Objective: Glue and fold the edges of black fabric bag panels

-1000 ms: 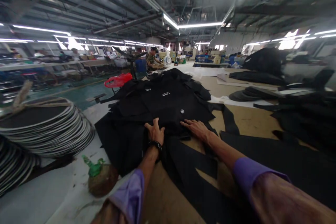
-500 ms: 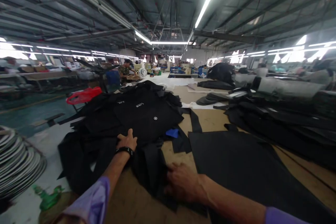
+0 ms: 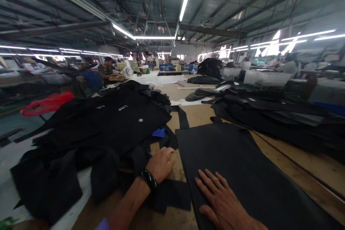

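My right hand point(image 3: 219, 201) lies flat, fingers spread, on a large smooth black fabric panel point(image 3: 223, 151) in front of me. My left hand point(image 3: 161, 163), with a dark bracelet at the wrist, hovers over the brown board just left of that panel. Its fingers bend loosely, and I see nothing in them. Below this hand lies a black fabric piece point(image 3: 175, 192) with a notched edge. To the left spreads a heap of black fabric pieces point(image 3: 107, 118) bearing white printed marks. A small blue scrap point(image 3: 159, 132) sits at the heap's right edge.
More black pieces point(image 3: 269, 115) are stacked on the right. Dark rounded pieces point(image 3: 201, 93) and a black bundle point(image 3: 210, 67) lie farther back. A red plastic bag point(image 3: 48, 103) is at the left. Another person point(image 3: 107, 70) is near a white fan point(image 3: 127, 72).
My left hand has left the black heap and moved right. My right hand has shifted from the dark strips onto the black panel and flattened. The view has turned right.
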